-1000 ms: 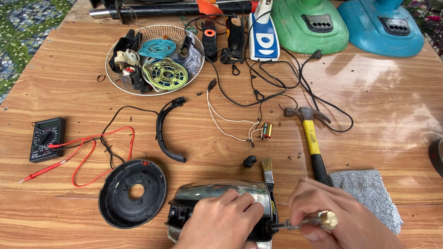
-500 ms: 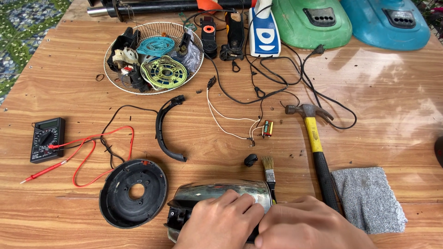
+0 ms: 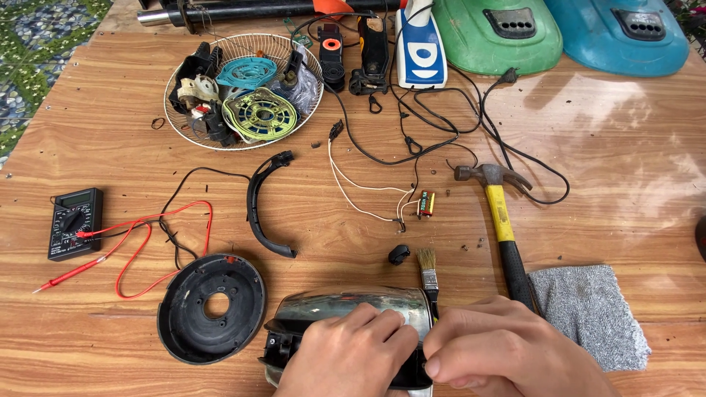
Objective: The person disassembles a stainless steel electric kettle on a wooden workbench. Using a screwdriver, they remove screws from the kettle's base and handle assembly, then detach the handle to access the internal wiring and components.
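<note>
Here at the tabletop's (image 3: 588,147) near edge my left hand (image 3: 353,356) pins the shiny kettle body (image 3: 346,305) — right hand's (image 3: 507,353) fingers curl at its rim, contents hidden — so steady pressure seems best.

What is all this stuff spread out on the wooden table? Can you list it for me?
Table: one, brown wood, under everything.
Shiny metal body: one, chrome with black base, near edge under both hands.
Round plate: one, black, left of the metal body.
Paintbrush: one, dark handle, pale bristles, beside the metal body.
Hammer: one, yellow and black handle, right of centre.
Cloth: one, grey, lower right.
Multimeter: one, black, left, with red and black leads.
Curved handle: one, black, centre.
Wire basket: one, white, upper left, full of parts.
Housings: green and blue, far edge.
Left hand: on the metal body.
Right hand: beside it, touching the body's right end.
</note>
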